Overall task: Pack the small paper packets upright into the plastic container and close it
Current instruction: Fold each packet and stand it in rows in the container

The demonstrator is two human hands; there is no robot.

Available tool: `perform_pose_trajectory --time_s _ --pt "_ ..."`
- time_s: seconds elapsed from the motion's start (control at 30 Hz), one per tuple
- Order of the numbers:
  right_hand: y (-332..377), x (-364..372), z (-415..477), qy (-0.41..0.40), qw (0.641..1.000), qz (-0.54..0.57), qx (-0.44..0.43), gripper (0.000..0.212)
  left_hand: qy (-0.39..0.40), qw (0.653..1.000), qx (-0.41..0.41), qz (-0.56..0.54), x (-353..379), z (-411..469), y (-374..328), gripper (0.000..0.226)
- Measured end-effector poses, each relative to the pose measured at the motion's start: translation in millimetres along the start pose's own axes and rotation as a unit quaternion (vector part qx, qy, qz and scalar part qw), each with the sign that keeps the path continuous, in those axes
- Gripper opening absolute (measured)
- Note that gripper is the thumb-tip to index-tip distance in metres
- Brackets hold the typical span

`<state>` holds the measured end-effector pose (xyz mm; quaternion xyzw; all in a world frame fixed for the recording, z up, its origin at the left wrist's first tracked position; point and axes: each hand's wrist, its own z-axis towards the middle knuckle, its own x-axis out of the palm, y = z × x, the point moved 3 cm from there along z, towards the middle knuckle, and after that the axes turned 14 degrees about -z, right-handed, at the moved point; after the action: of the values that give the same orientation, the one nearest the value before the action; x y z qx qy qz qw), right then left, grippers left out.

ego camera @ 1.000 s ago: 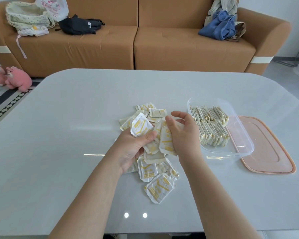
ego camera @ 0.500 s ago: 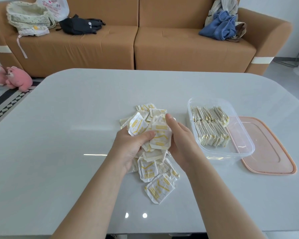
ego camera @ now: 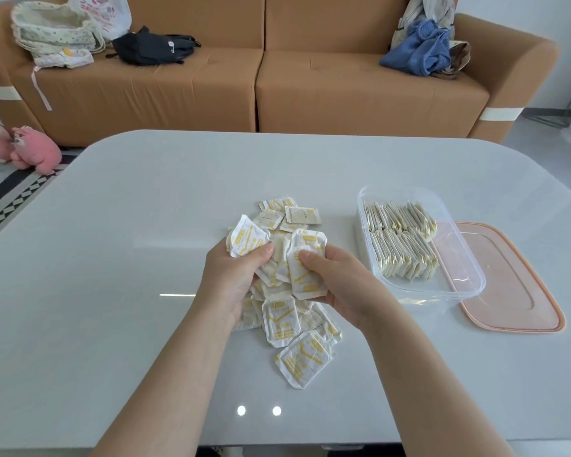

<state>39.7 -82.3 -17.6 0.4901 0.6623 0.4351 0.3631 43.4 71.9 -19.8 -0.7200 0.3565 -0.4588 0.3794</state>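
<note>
Left hand: the left hand (ego camera: 234,275) is gripping a bunch of small white paper packets with yellow print (ego camera: 246,239), fingers curled beneath and thumb pressing on top.
Right hand: the right hand (ego camera: 340,285) is pinching one packet (ego camera: 305,268) with the thumb on its face, and is holding it against the left hand's bunch.
Loose pile: more packets (ego camera: 284,321) are lying flat and overlapping on the glossy light grey table (ego camera: 112,258), under and around both hands.
Container: the clear rectangular plastic container (ego camera: 475,275) is sitting open to the right of the pile, well apart from the hands.
Packed rows: two rows of packets (ego camera: 402,245) are standing upright in its left part, and the right part is showing bare floor.
Lid: the pale pink plastic lid (ego camera: 508,285) is lying flat on the table, touching the container's right side and partly tucked under it.
Background: a tan fabric sofa (ego camera: 343,87) is standing beyond the table, carrying a black bag (ego camera: 152,47), a cream drawstring bag (ego camera: 56,34) and a blue cloth (ego camera: 419,57); pink plush toys (ego camera: 30,150) are lying on the floor at left.
</note>
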Motion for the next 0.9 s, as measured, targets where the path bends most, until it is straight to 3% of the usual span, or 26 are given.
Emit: perform_pose_trajectory --time_s 0.17,0.37,0.7,0.9 --pt "0 1 1 -0.013 1.0 0.009 -0.013 0.018 -0.01 1.0 -0.001 -0.008 0 -1 0 0.015" --pt "1 -4 2 -0.093 0.994 0.048 -0.034 0.016 -0.003 1.0 -0.01 -0.013 1 -3 -4 0.012" --pt "4 -5 2 -0.122 0.986 0.097 -0.059 0.016 0.051 0.996 -0.069 0.01 6 -6 -3 0.019" --pt "11 -4 -3 -0.068 0.986 0.113 -0.103 0.02 0.091 0.987 -0.124 0.043 6 -9 -3 0.033"
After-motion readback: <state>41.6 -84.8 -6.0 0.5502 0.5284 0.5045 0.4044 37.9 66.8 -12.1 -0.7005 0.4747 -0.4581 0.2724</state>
